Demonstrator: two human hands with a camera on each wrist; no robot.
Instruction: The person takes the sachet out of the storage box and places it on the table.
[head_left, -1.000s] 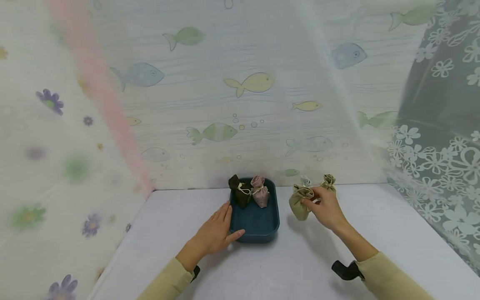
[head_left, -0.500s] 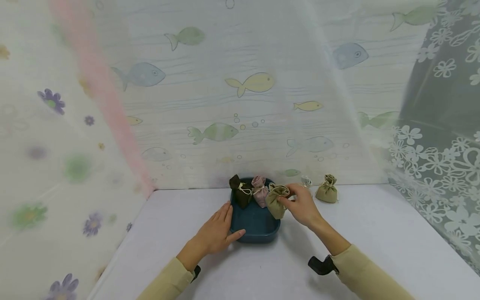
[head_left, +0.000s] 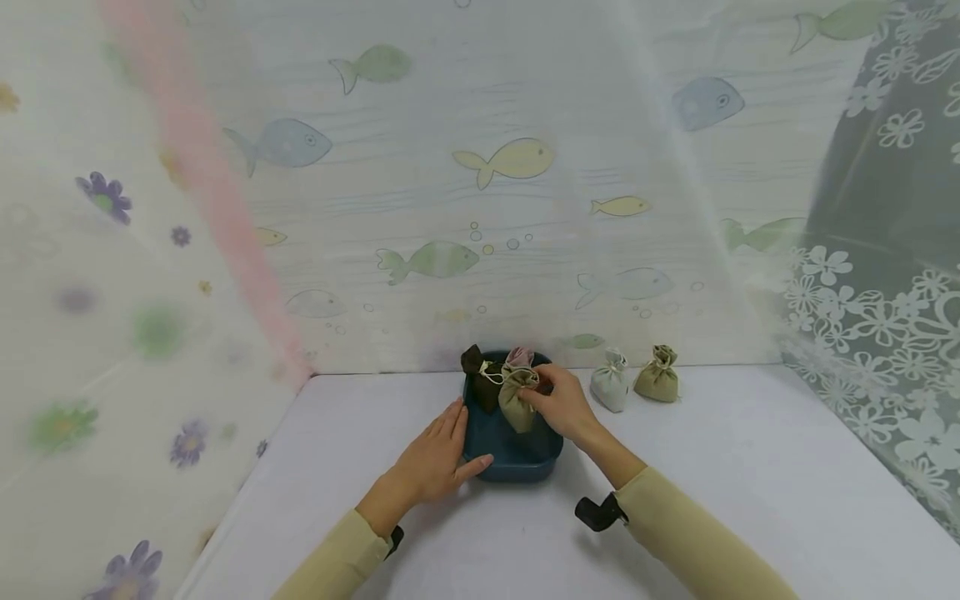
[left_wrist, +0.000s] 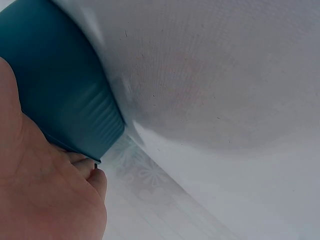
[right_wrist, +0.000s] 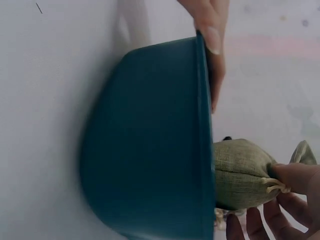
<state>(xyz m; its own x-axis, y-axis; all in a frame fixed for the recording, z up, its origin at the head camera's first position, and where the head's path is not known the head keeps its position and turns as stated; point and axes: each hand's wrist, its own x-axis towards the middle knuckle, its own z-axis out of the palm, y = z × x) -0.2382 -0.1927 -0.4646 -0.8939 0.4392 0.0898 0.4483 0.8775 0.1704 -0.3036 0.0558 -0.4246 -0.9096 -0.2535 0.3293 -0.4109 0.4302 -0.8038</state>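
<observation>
A green drawstring pouch [head_left: 517, 407] hangs in the grip of my right hand [head_left: 562, 403], pinched by its gathered neck. In the right wrist view, the green pouch's body [right_wrist: 240, 172] hangs over the rim of a dark blue tub [right_wrist: 150, 145], its lower end hidden behind the rim. Inside the tub [head_left: 517, 471] lie a dark brown pouch [head_left: 486, 393] and a pink pouch [head_left: 520, 357], the pink one mostly covered by the green one. My left hand [head_left: 431, 457] rests on the tub's left side, fingers straight along it and thumb on the near rim.
A white pouch [head_left: 611, 382] and another olive green pouch [head_left: 657, 377] stand on the white table [head_left: 712, 467], right of the tub. Behind them hangs a curtain [head_left: 420, 183] printed with fish.
My right hand has carried the green pouch leftward from beside the white pouch to above the tub. The left hand has stayed on the tub.
</observation>
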